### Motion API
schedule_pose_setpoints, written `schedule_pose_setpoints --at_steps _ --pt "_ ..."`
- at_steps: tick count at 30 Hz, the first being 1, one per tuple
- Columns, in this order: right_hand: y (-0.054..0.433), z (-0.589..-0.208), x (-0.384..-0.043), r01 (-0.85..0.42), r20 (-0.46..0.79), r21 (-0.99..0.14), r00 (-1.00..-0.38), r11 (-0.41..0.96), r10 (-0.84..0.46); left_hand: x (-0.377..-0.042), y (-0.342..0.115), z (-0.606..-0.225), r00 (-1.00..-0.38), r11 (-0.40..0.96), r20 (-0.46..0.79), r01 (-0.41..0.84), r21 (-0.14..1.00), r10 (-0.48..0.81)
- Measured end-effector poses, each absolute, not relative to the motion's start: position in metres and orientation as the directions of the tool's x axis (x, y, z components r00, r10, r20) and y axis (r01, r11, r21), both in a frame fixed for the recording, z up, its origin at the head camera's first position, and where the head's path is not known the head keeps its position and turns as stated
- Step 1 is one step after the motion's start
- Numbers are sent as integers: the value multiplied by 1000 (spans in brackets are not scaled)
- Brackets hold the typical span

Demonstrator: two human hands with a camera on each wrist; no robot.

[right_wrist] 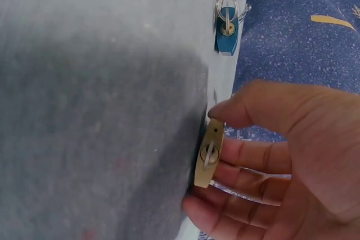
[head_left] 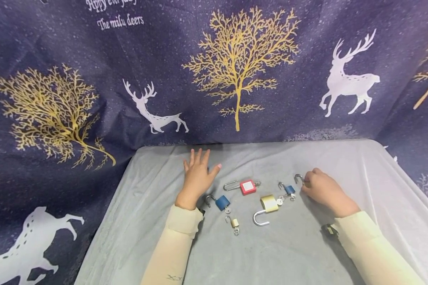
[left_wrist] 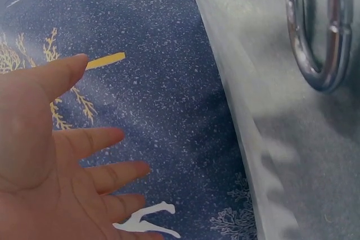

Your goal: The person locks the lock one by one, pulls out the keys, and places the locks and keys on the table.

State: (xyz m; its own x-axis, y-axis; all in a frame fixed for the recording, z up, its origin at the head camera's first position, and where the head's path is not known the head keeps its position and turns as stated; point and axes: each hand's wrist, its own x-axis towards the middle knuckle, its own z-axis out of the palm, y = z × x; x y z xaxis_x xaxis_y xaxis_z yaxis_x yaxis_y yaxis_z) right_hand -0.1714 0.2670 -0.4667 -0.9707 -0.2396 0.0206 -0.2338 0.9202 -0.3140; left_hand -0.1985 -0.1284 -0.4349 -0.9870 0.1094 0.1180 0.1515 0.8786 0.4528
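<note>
Backdrop [head_left: 157,47]: dark blue cloth, printed with golden trees [head_left: 237,91], white deer [head_left: 351,84] and pale lettering [head_left: 121,22] at far left.
Table cover [head_left: 342,162]: grey, soft-looking cloth, gently creased, its far edge meeting the backdrop.
Left hand [head_left: 197,178]: raised over the far left of the table cover, back upward in the head view; fingers straight and fanned, thumb out to the right, everything released; finger shadows show on the grey cloth.
Right hand [head_left: 324,191]: at the right, thumb and fingers pinching a padlock.
Held brass padlock [right_wrist: 208,158]: far right of the group, in the right hand's grasp, a key in its keyhole; its unfastened shackle hooks out to the left of the fingertips.
Right blue padlock [head_left: 290,190]: just left of the right hand, shackle up and unfastened, keys on a ring.
Large gold padlock [head_left: 269,203]: in the middle, shackle swung toward the near left, key at its right.
Red padlock [head_left: 248,187]: farther back, white label on top, long shackle pointing left.
Left blue padlock [head_left: 222,203]: just right of the left wrist, shackle unfastened, keys on the near side.
Small gold padlock [head_left: 234,223]: nearest of all, shackle unfastened toward the far left.
Sleeves [head_left: 174,247]: pale cream, on both forearms.
</note>
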Motion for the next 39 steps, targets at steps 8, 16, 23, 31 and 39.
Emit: schedule_pose_setpoints --at_steps 8,16,23,31,39 --pt "264 -464 -169 -264 67 -309 -964 914 -256 -195 -127 -435 -988 879 113 147 454 107" --pt "255 -452 -169 -315 162 -300 -947 900 -278 -193 -120 -428 -980 869 151 183 459 127" --pt "237 -433 -166 -356 239 -292 -926 888 -292 -186 -110 -427 -968 851 161 244 464 190" --pt "213 -418 -157 -406 302 -274 -897 872 -323 -177 -91 -431 -927 786 198 376 491 319" --pt "188 -415 -150 -513 398 -287 -832 809 -387 -168 -63 -424 -891 714 273 454 533 363"
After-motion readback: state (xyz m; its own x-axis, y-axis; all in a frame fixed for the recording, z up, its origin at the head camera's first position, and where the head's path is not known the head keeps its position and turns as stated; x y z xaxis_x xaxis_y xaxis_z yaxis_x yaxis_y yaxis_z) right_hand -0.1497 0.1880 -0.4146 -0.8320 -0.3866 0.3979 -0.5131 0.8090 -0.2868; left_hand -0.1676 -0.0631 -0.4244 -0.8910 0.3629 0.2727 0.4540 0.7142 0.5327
